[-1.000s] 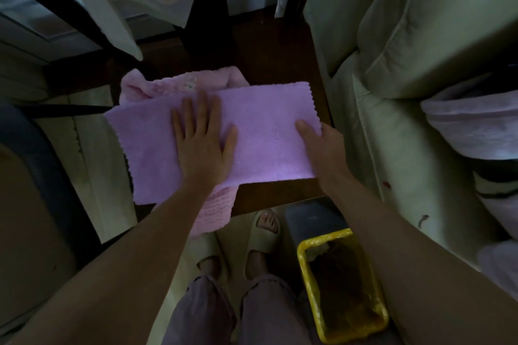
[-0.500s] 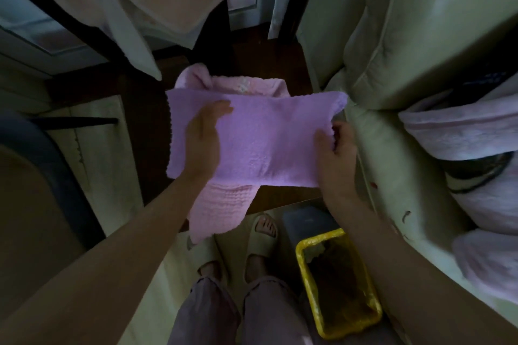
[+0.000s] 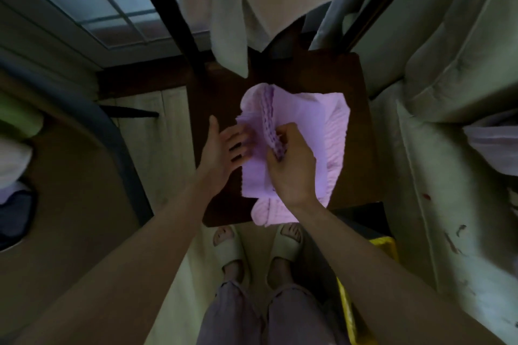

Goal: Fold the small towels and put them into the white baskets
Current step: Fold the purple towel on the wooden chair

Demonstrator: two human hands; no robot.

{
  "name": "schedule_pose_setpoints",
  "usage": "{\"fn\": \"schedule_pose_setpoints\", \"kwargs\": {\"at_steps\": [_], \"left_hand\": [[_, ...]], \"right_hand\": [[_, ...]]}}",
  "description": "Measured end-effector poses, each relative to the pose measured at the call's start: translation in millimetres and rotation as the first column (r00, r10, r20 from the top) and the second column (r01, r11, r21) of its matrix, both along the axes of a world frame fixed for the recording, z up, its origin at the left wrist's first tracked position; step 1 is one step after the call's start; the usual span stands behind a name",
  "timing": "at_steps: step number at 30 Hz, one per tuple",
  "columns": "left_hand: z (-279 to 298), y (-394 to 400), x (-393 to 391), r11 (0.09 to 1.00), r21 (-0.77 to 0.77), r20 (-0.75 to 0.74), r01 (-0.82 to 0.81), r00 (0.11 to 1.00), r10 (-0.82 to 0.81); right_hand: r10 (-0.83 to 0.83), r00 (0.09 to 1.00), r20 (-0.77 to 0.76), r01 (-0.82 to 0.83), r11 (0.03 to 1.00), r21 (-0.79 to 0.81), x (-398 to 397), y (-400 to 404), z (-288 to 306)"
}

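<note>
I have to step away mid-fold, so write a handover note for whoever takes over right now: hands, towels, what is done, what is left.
Right hand: grip pinches the folded-over edge of the purple towel on the dark wooden table.
Left hand: open, fingers flat against the towel's left edge.
A pink towel lies under the purple one, unfolded.
Done: the purple towel is about half folded.
Left: finish this fold, fold the pink one, put both in the white baskets; no white basket is in view.
</note>
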State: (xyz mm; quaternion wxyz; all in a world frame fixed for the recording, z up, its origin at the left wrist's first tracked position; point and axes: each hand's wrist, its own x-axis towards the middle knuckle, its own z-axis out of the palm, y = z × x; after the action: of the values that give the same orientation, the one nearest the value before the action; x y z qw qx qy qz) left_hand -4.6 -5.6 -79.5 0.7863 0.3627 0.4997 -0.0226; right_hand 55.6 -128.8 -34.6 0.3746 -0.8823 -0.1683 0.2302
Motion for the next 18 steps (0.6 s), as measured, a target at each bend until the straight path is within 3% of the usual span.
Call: {"fn": "schedule_pose_setpoints", "kwargs": {"at_steps": [6,14,18], "left_hand": [[2.2,3.3,-2.6,0.985,0.174,-0.015,-0.015,1.0,0.018],[-1.1,2.9,6.8,0.996,0.078,-0.006,0.034,0.999,-0.033],[-4.6,3.4,18.1,0.992,0.1,-0.074,0.08,0.995,-0.073]], "right_hand": [[0.109,0.989,0.097,-0.106,0.994,-0.036,-3.7,-10.0,-5.1],[0.381,0.915,0.135,-0.332,0.898,-0.29,-16.8,-2.1,-32.6],[0.467,0.884,0.007,-0.445,0.848,-0.288,-19.6,-7.1,-43.0]]}}
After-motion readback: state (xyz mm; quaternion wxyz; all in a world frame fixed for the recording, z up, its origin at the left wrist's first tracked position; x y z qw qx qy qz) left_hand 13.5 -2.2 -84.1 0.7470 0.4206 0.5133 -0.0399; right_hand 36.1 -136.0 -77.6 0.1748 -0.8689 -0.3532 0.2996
